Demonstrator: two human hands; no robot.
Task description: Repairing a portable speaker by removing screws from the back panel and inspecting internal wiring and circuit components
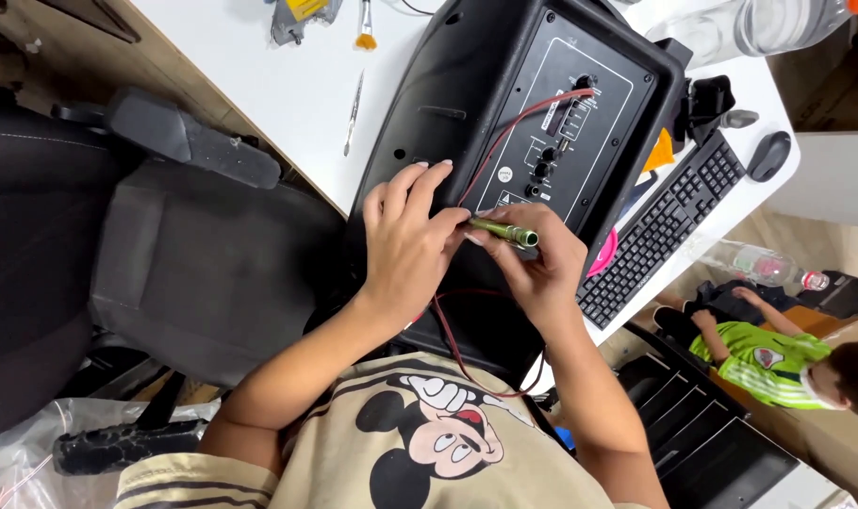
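In the head view, a small green metal cylinder point(504, 231) was gripped between both hands, just above the black speaker cabinet point(467, 104) that lay on the white bench point(288, 85). The left hand point(405, 240) was closed on the cylinder's near end with its upper fingers spread; the right hand point(537, 264) was pinched on the far end. A red wire point(504, 127) was seen running from the control panel towards the hands. A black keyboard point(665, 226) and mouse point(770, 154) were seen beside the cabinet.
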